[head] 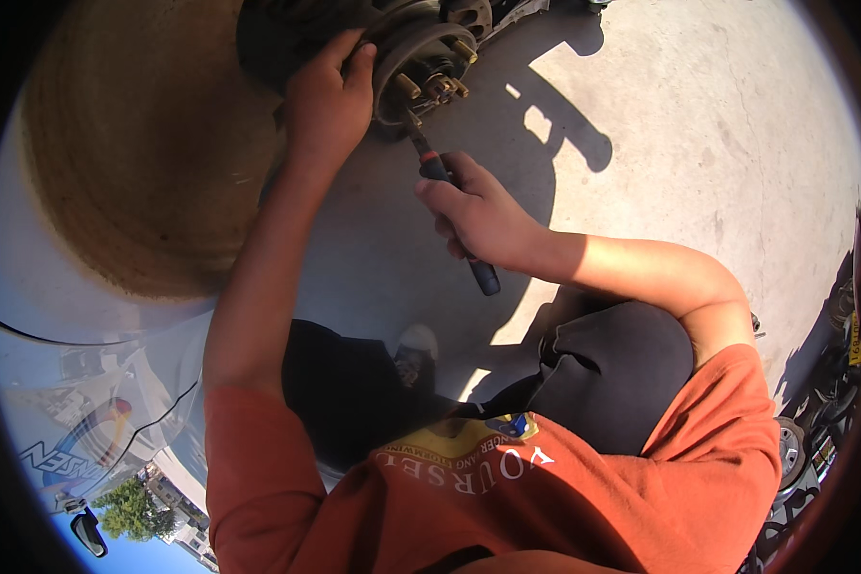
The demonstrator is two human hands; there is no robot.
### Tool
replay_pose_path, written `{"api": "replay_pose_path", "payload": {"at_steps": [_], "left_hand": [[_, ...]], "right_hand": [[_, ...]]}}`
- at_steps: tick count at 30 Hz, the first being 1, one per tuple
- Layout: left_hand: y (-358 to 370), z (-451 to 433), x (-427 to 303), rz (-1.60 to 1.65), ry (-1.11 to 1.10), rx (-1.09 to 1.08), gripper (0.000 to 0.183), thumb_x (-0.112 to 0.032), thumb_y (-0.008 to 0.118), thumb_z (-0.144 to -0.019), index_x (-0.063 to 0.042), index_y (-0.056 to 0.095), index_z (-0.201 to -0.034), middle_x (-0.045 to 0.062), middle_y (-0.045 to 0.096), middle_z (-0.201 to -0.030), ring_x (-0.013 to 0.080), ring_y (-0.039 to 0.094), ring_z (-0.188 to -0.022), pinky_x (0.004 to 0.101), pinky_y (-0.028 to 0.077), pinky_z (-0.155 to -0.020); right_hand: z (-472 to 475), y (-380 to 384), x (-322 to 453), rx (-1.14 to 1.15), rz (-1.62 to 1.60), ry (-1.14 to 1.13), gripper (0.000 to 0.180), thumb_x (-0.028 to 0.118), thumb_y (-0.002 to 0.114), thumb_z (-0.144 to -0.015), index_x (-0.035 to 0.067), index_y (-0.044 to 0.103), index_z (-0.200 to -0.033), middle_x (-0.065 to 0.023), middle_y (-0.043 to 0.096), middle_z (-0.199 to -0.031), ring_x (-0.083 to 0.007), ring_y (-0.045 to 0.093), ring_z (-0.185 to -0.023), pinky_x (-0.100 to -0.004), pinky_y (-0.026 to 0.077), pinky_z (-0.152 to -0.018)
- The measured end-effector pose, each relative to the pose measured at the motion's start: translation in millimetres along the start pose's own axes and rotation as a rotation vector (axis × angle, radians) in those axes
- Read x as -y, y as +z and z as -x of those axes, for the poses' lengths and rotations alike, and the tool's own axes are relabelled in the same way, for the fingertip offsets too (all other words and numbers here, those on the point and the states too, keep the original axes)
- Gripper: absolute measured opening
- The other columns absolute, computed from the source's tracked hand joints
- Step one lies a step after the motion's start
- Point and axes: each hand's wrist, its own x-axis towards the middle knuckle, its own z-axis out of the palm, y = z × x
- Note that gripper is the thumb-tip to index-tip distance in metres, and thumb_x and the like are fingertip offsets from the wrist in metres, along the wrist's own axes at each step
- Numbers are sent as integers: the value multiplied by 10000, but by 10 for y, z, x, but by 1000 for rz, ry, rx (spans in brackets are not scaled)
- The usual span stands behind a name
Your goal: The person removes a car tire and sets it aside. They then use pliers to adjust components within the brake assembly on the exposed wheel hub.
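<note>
My left hand [332, 100] grips the outer edge of a worn metal brake rotor [391, 57], thumb in front and fingers partly hidden behind it. Wheel studs [407, 86] stick out from its hub, around a rusty centre nut [441, 87]. In my right hand [477, 208] is a hand tool with a black-and-red grip [485, 276], apparently pliers. Its metal tip points up at the lower part of the hub, near a stud. Whether the tip touches the hub, I cannot tell.
A brown-stained wheel arch [143, 165] and pale car body panel with decals [93, 423] lie to the left. Concrete floor [689, 129] spreads right, crossed by shadows. My bent knee [617, 373] and shoe [416, 351] are below. Vehicles with a wheel [789, 452] stand at the far right.
</note>
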Motion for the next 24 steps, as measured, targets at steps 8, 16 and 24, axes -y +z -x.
{"api": "replay_pose_path", "payload": {"at_steps": [8, 16, 24], "left_hand": [[28, 357, -105, -186, 409, -321, 293, -210, 655, -961, -42, 667, -1201, 75, 684, -968, 201, 672, -828, 329, 529, -723], [330, 765, -303, 282, -475, 222, 316, -257, 635, -1001, -4, 642, -1190, 69, 736, -939, 110, 674, -644, 239, 513, -583], [628, 732, -377, 415, -479, -3, 293, -229, 664, -984, 22, 588, -1115, 85, 723, -883, 116, 673, -639, 237, 506, -561]], "right_hand": [[237, -300, 37, 137, 201, 140, 546, 89, 615, -836, 16, 428, -1344, -24, 513, -774, -100, 524, -583, -258, 429, -505], [202, -545, -88, -5, 365, -132, 501, 145, 661, -752, -75, 533, -1183, -149, 608, -780, -233, 632, -714, -354, 497, -655], [142, -606, -108, -47, 284, -83, 532, 169, 672, -756, -85, 522, -1199, -179, 626, -833, -249, 645, -729, -353, 510, -663]]}}
